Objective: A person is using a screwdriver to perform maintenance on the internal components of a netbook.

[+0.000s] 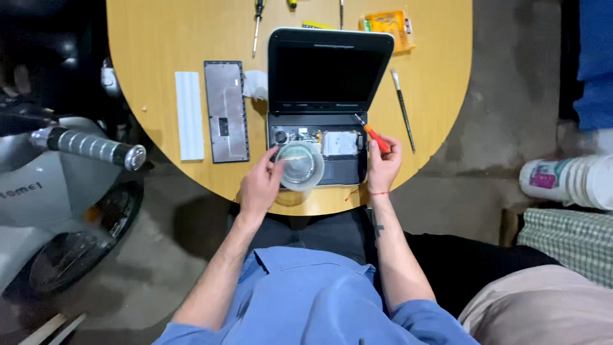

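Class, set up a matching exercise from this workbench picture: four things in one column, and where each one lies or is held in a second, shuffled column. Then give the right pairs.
Things:
1. clear round container
2. orange-handled screwdriver
3. paintbrush
4. removed keyboard

Places:
A. flat on the table, left of the laptop
B. in the right hand
C. over the open laptop base, at the left hand
D. on the table, right of the laptop

Pairs: 1-C, 2-B, 3-D, 4-A
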